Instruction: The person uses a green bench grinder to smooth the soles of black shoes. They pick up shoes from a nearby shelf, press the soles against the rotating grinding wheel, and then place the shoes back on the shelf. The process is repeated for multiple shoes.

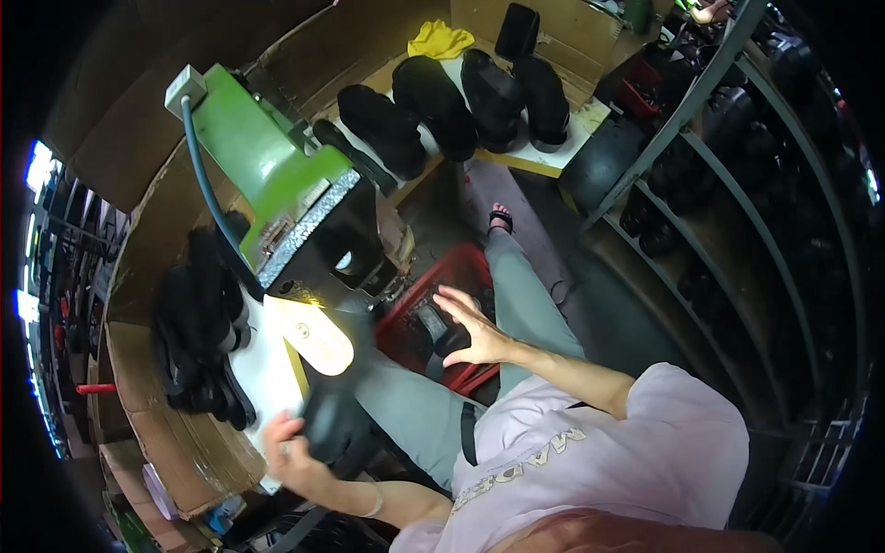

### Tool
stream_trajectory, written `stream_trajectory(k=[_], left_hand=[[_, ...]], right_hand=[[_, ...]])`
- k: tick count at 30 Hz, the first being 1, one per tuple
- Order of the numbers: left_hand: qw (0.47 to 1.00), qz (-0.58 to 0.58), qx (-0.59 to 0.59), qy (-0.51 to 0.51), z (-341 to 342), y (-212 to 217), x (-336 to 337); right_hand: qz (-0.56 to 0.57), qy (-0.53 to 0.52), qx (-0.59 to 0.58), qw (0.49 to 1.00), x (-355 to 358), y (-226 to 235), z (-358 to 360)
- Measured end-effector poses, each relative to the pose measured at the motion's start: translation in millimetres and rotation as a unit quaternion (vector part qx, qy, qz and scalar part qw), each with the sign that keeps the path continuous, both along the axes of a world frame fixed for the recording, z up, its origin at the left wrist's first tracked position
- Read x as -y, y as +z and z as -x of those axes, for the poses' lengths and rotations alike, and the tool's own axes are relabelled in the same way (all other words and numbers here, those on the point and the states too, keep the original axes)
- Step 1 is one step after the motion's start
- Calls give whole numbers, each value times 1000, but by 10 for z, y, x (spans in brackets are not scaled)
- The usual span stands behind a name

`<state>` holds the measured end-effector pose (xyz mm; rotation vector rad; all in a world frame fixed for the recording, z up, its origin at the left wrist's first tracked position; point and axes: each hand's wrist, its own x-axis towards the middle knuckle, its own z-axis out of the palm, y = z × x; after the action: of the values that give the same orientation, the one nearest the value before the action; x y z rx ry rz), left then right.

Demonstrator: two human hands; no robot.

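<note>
My left hand (300,461) is at the lower left, its fingers curled against a dark shoe (337,419) that is smeared by motion. Over the red basket (464,267) hangs my right hand (475,332), fingers spread and thumb apart, with nothing in it. Some dark pieces lie in the basket below, partly hidden by that hand. Just beyond the shoe, a pale rounded plate (315,339) sits lit up beneath the green machine (263,152).
Black shoes (433,106) stand in a row on the far white-topped bench, by a yellow cloth (440,40). More dark shoes (198,318) are piled at left against cardboard (143,405). A metal rack (728,166) rises at right. My legs (530,295) flank the basket.
</note>
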<state>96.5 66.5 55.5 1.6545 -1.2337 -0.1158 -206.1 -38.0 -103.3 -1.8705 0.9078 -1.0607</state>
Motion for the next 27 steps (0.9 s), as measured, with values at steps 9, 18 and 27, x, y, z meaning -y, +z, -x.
stream_trajectory(k=[9, 18, 27], left_hand=[[651, -7, -706, -280, 1174, -800, 218], [810, -13, -513, -284, 1702, -686, 1029], [826, 37, -516, -223, 1673, -734, 896]], right_hand=[[-387, 60, 62, 918, -183, -231, 633], [-529, 81, 287, 795, -497, -582, 471], [-504, -48, 478, 718, -283, -491, 943]])
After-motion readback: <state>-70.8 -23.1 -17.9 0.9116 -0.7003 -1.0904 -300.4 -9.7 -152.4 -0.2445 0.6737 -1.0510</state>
